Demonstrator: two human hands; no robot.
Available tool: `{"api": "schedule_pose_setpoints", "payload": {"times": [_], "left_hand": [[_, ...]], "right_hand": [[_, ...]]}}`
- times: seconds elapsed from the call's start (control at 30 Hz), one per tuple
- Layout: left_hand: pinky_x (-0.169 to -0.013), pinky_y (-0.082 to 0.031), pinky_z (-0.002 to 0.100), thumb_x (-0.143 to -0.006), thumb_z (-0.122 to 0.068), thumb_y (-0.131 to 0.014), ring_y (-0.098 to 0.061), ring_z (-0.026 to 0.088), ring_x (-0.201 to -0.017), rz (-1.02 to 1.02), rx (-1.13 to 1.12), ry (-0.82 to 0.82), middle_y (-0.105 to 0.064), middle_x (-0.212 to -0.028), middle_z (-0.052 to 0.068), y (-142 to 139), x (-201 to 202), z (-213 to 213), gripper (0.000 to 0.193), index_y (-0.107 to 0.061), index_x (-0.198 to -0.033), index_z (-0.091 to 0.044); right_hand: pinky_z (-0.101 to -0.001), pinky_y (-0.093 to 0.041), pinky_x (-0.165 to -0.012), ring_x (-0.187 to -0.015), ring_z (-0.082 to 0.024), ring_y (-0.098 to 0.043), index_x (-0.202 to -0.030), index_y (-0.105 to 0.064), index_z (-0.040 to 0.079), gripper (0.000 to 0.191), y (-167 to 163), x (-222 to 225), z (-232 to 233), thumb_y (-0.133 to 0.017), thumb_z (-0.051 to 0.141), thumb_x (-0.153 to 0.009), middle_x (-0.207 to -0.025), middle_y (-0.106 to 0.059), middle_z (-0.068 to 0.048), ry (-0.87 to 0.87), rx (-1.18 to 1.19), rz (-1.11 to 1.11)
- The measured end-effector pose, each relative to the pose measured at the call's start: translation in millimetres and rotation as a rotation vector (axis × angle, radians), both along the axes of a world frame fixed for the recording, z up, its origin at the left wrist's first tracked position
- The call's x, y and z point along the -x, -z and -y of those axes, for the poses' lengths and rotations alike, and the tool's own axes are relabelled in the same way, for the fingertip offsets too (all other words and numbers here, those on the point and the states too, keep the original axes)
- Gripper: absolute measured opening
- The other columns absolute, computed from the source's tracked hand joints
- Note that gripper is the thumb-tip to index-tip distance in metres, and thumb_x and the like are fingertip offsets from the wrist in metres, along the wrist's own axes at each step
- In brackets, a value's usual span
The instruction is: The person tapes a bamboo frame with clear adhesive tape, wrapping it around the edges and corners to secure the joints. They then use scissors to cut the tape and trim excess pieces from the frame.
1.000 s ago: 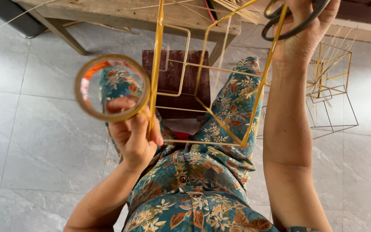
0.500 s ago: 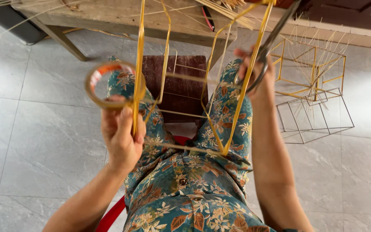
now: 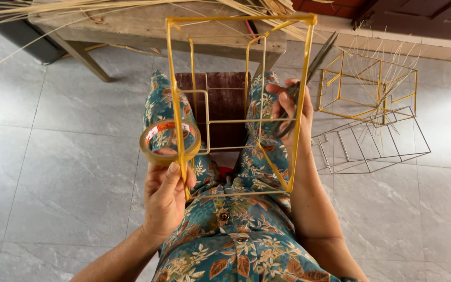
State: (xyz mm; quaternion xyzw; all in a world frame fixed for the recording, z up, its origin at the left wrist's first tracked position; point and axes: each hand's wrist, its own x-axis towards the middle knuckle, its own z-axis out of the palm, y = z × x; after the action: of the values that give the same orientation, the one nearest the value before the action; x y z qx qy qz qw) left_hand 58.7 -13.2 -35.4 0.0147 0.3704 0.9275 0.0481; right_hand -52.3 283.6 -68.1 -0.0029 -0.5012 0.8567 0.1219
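The left hand (image 3: 165, 198) grips a roll of clear tape (image 3: 170, 142) against the yellow-wrapped box-shaped wire frame (image 3: 241, 104) on the lap; the right hand (image 3: 291, 112) closes around dark scissors (image 3: 309, 73). Inner bars seemingly remain bare metal, unwrapped.

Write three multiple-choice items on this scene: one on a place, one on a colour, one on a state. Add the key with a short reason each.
1. Where does the bare wire frame lie?
A. On the floor tiles
B. On the wooden bench
C. On the person's lap

2. What colour is the wrapped frame on the lap?
A. Green
B. Yellow
C. White

3. What does the right hand hold?
A. Nothing
B. A brush
C. Scissors

Key:
1 A, it rests on the grey tiles to the person's right.
2 B, its bars are yellow all round.
3 C, the fingers sit in the handles, blades pointing up, while the left hand holds the tape roll.
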Motion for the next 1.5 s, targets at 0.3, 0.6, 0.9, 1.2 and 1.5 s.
{"api": "schedule_pose_setpoints", "payload": {"times": [0.3, 0.6, 0.9, 1.2, 1.5], "left_hand": [[-0.072, -0.049, 0.026, -0.110, -0.013, -0.063, -0.058, 0.011, -0.083, -0.216, 0.388, -0.222, -0.060, -0.101, 0.003, 2.0, 1.9, 21.6, 0.016, -0.055, -0.123, -0.006], [-0.076, -0.051, 0.025, -0.111, -0.005, -0.065, -0.060, 0.010, -0.079, -0.317, 0.532, -0.260, -0.065, -0.101, 0.006, -34.1, 12.2, 73.8, 0.021, -0.050, -0.126, -0.005], [-0.067, -0.056, 0.031, -0.089, -0.001, -0.070, -0.067, 0.014, -0.078, -0.731, 0.850, 0.443, -0.066, -0.094, 0.003, -97.7, 21.2, 60.8, 0.024, -0.066, -0.111, -0.010], [-0.065, -0.057, 0.035, -0.091, -0.013, -0.072, -0.071, 0.016, -0.082, -1.134, 0.979, 0.772, -0.069, -0.098, 0.002, -120.1, 55.2, -0.4, 0.033, -0.058, -0.121, -0.012], [-0.042, -0.051, 0.032, -0.097, -0.010, -0.067, -0.068, 0.014, -0.055, -0.952, 1.542, 0.374, -0.068, -0.071, -0.001, -141.8, 95.6, 20.1, 0.025, -0.054, -0.118, -0.010]], "right_hand": [[-0.0213, -0.034, -0.045, -0.053, -0.007, -0.046, -0.124, -0.062, 0.002, 0.026, 2.5, -37.8, -22.7, -0.074, 0.007, -0.101, -0.083, -0.066, -0.010, 0.095, -0.107, -0.063], [-0.0233, -0.036, -0.051, -0.056, -0.010, -0.048, -0.129, -0.058, 0.000, 0.037, -37.6, -74.9, -42.4, -0.076, 0.013, -0.100, -0.097, -0.073, -0.021, 0.037, -0.151, -0.094], [-0.0196, -0.036, -0.045, -0.049, -0.010, -0.049, -0.123, -0.057, -0.002, 0.042, -84.4, -96.0, -20.2, -0.083, 0.018, -0.096, -0.095, -0.071, -0.026, 0.025, -0.224, -0.118], [-0.0471, -0.062, -0.090, -0.103, -0.040, -0.074, -0.124, -0.052, 0.000, 0.050, -93.9, -131.4, 19.6, -0.084, 0.019, -0.091, -0.113, -0.070, -0.029, -0.233, -0.096, -0.216], [-0.0382, -0.057, -0.068, -0.072, -0.026, -0.071, -0.119, -0.053, 0.000, 0.040, -89.8, -108.0, -5.4, -0.081, 0.010, -0.093, -0.085, -0.069, -0.022, -0.409, -0.103, -0.305]]}}
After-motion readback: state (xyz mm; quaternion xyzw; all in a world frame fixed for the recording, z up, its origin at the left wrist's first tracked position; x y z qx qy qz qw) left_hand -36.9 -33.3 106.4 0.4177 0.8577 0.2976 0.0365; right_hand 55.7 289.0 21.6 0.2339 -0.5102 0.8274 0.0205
